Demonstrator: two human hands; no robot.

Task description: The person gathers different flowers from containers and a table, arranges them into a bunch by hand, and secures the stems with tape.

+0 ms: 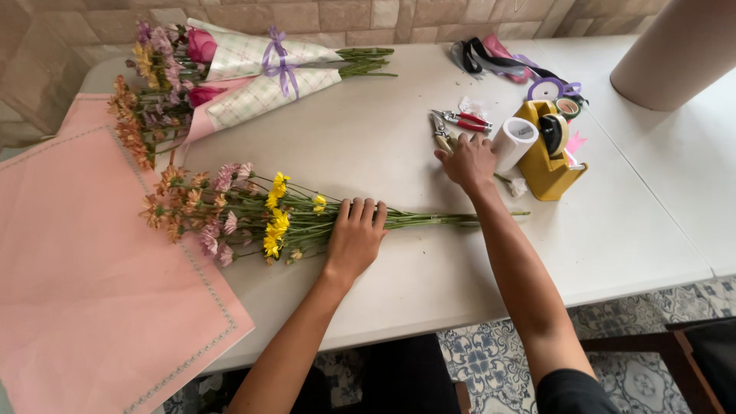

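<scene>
Left hand [355, 234]: laid palm down, fingers together and extended, pressing on the stems of one loose bunch of flowers [253, 213]. It does not close around them. The bunch lies flat on the white table [383, 138], blooms toward the left, stem ends toward the right.

Right hand [468, 161]: stretched forward, fingers spread apart, fingertips touching the pruning shears [441, 134]. Nothing is clamped in it; whether any finger has hooked a handle cannot be determined.

Count of tools just beside the right hand: one pruning shears, one red-handled pliers [466, 119], one white roll [514, 142], one yellow tape dispenser [548, 153]. The white roll stands between the hand and the dispenser.

Beyond the dispenser: a tangle of ribbons [498, 55] and small tape spools [553, 90]; the number of ribbons is hard to make out.

Far left: two wrapped bouquets [245, 73], tied together with one purple bow. One pink wrapping sheet [84, 268] overhangs the table edge and is cut off at the left. One large paper roll [675, 50] is cut off at the upper right.
</scene>
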